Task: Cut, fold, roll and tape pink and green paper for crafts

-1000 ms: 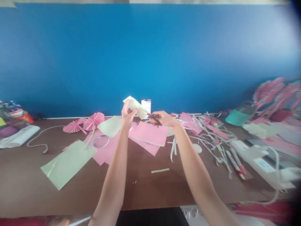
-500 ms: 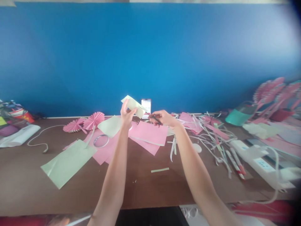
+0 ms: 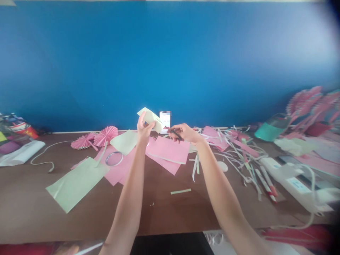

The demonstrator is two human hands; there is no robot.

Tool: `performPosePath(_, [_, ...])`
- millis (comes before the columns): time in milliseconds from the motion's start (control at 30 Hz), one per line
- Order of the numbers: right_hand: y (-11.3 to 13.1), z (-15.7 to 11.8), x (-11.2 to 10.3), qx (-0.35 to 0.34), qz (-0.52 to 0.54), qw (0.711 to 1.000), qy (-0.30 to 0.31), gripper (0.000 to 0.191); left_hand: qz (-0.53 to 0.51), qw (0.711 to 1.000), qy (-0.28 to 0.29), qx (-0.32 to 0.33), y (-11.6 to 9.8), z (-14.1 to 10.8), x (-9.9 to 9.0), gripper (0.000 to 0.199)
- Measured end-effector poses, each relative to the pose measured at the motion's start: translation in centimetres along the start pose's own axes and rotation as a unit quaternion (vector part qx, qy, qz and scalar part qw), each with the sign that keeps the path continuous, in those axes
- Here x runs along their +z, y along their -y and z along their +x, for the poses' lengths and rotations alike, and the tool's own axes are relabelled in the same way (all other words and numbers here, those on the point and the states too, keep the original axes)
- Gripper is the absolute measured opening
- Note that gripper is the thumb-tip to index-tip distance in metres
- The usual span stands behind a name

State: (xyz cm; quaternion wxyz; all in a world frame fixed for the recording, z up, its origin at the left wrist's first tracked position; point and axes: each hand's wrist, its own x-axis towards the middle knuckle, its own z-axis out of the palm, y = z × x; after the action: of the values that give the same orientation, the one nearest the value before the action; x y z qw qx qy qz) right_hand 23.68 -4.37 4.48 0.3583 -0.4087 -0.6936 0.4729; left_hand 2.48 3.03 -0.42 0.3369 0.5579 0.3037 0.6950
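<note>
Pinching with thumb and fingers, the left hand (image 3: 145, 130) is clamped on a pale green, narrow, folded-looking sheet of paper (image 3: 151, 117), while the right hand (image 3: 184, 134) is closed round a dark, slim pair of scissors (image 3: 175, 134). Well out to the right of the right hand stands a teal-green, rounded, open-topped container (image 3: 271, 130), its contents too blurred to tell. Beyond it, pink, pleated paper fans (image 3: 304, 101) rise near a dark red, pot-shaped container (image 3: 317, 129); whether they stand in it I cannot tell. Both hands are raised above a brown, flat tabletop (image 3: 159, 221) that runs back to a plain blue wall (image 3: 170, 63). Behind the gap between the hands, an upright, rectangular phone with a lit white screen (image 3: 165, 119) shows. Pink, rectangular paper sheets (image 3: 172, 149) lie below the hands, and two pink, round, pleated paper rosettes (image 3: 106, 136) to the left of the left hand. Right of the right hand spreads a tangle of white, narrow paper strips (image 3: 235, 161). The held paper is tilted, sloping down from the left hand towards the right, its lower end just beside the scissors' tip; whether they touch is unclear
</note>
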Motion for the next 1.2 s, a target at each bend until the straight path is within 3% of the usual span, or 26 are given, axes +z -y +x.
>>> performPosePath(433, [0.3, 0.0, 0.2, -0.006, -0.006, 1.0, -0.012, 0.033, -0.003, 1.0, -0.011, 0.002, -0.1, 0.1, 0.1, 0.084])
performPosePath(800, [0.3, -0.4, 0.0, 0.017, 0.026, 0.999, 0.027, 0.035, -0.006, 1.0, 0.012, -0.017, -1.3, -0.4, 0.2, 0.082])
performPosePath(1200, [0.3, -0.6, -0.5, 0.023, 0.006, 0.999, 0.024, 0.038, 0.008, 1.0, 0.023, 0.008, -0.4, -0.2, 0.1, 0.084])
